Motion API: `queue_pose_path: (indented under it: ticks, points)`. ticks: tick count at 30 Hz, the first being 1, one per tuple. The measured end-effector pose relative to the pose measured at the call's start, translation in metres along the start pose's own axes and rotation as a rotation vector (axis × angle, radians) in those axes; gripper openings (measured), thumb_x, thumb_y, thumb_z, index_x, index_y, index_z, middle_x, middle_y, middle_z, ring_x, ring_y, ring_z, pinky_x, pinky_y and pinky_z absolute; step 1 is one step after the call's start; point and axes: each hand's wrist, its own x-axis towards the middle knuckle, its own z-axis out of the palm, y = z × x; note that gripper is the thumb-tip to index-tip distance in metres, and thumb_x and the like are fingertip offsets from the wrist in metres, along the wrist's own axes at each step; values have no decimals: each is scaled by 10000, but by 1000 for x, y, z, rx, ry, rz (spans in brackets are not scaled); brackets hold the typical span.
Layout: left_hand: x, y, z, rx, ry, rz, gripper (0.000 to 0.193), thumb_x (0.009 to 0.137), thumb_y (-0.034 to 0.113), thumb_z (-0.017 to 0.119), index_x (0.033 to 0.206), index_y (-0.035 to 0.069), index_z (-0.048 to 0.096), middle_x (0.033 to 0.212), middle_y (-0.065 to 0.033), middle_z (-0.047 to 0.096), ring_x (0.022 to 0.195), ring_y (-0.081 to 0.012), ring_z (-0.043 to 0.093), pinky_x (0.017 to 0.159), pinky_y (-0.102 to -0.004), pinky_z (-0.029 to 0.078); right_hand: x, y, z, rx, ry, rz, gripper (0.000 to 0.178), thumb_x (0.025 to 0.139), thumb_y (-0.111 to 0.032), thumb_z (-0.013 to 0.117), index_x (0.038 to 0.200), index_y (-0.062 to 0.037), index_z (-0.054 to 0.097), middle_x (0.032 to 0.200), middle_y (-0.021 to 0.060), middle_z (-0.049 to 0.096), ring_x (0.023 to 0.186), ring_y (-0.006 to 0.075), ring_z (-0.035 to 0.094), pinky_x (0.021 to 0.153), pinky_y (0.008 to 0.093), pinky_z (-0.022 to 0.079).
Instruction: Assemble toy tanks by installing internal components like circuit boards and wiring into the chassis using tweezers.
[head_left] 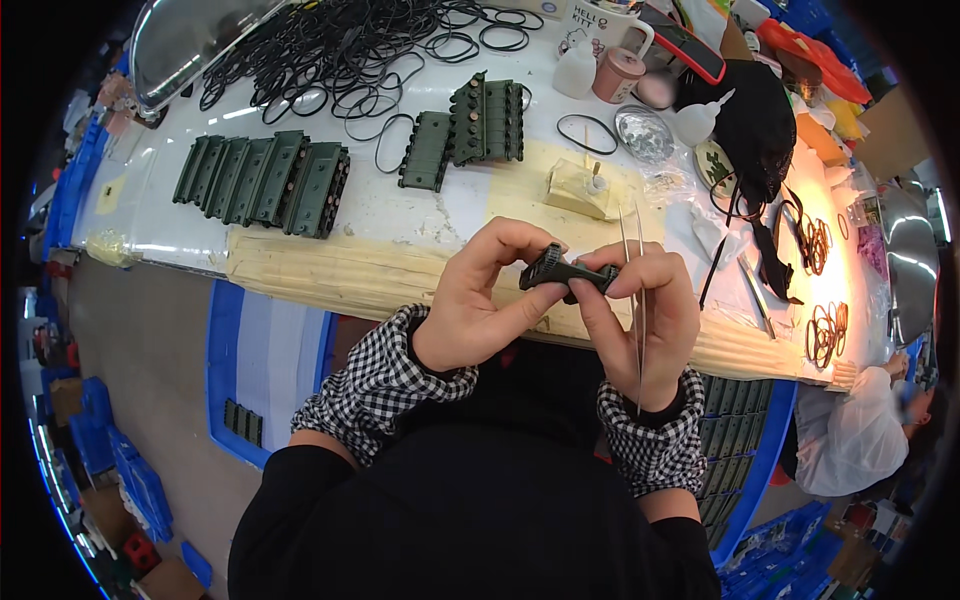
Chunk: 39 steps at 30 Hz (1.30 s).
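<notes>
A small dark green plastic model part [563,271], with toothed or wheel-like ends, is held level above the table's front edge. My left hand [478,305] pinches its left end between thumb and fingers. On its right end, my right hand [655,315] closes thumb and fingertips. Metal tweezers [640,385] also lie in my right hand, running along the palm with the tips pointing away from me. My fingers cover much of the part. Just beyond my hands stands a tape-wrapped block [582,192] with a short peg on top.
Similar green parts stand in a row [262,180] at left and in a cluster [465,130] at centre. Black rubber bands [320,60] pile up behind. Bottles, a mug [605,25] and a bright lamp glow fill the right. Blue trays [225,350] sit below; a person [855,440] is at far right.
</notes>
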Motion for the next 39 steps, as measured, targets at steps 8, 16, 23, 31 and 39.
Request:
queue_pose_path:
  ticks: [8, 16, 23, 31, 39]
  points:
    - [1, 6, -10, -14, -14, 43, 280, 911, 88, 632, 1160, -25, 571, 1088, -126, 636, 1066, -203, 587, 1026, -399, 408, 1, -3, 2, -22, -12, -82, 264, 732, 103, 725, 828, -48, 532, 849, 130, 655, 770, 213, 666, 651, 276, 510]
    - [2, 6, -14, 22, -54, 152, 252, 890, 60, 648, 1125, -13, 596, 1088, -131, 645, 1056, -217, 596, 1035, -424, 409, 3, -3, 4, -95, -12, -234, 270, 705, 109, 728, 785, -54, 529, 812, 131, 653, 743, 247, 661, 629, 287, 517]
    - [-6, 4, -10, -320, -65, -15, 280, 917, 63, 632, 1165, -22, 534, 1111, -93, 588, 1066, -170, 592, 967, -333, 476, 5, -11, -5, -38, -101, -236, 337, 812, -263, 751, 946, -34, 543, 968, 170, 655, 813, 227, 659, 711, 309, 525]
    - [-13, 1, -8, -660, -63, -251, 275, 939, 128, 622, 1157, 2, 513, 1066, -59, 585, 979, -113, 590, 894, -269, 490, -1, -30, -10, -24, -90, 35, 511, 828, -347, 730, 1163, 9, 584, 987, 144, 680, 905, 268, 676, 792, 333, 521]
    - [-13, 1, -6, -674, -55, -247, 285, 938, 146, 628, 1155, 2, 514, 1054, -55, 597, 976, -105, 586, 885, -255, 486, 10, -33, -14, -87, -87, -55, 215, 738, -72, 789, 927, -9, 706, 833, 100, 704, 752, 229, 668, 674, 298, 514]
